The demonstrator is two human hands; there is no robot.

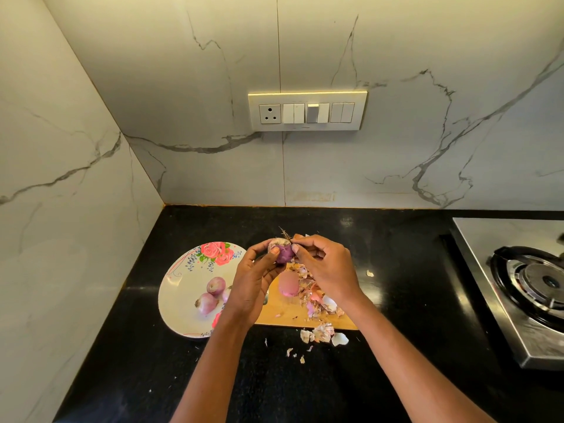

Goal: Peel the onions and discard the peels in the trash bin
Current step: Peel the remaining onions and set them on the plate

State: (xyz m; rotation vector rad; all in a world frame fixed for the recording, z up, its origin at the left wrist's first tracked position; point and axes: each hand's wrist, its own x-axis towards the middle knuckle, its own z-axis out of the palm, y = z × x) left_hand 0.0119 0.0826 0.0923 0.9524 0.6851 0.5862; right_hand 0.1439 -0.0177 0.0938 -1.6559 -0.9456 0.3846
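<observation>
Far left: white marble-veined wall tiles (61, 184) meeting in a corner above a black polished stone countertop (146, 361).

On the countertop, left of centre: an oval white plate with a pink rose print (180, 288). Two peeled pale-purple onions (212, 293) lie on it, touching each other, just left of the left wrist.

Centre, raised above the counter: the left hand (254, 285) has its fingers curled round a small purple onion, partly peeled (283, 251), dry root tuft pointing up and away. The right hand (326, 267) pinches at the onion's top right, thumb and fingertips closed on the skin near the root end; exactly which flake is gripped cannot be told.

Below the hands: a light wooden chopping board (290, 315), its left end hidden by the left hand. On it a peeled pink onion (288, 283) lies beside a heap of papery pink-and-white onion peels (317, 300). More loose peel scraps (323, 334) lie on the counter just off the board's near edge.

On the wall above: a white switch panel with one socket (306, 112).

Far right: a stainless-steel gas stove with a black burner ring (531, 282), well apart from the board.
</observation>
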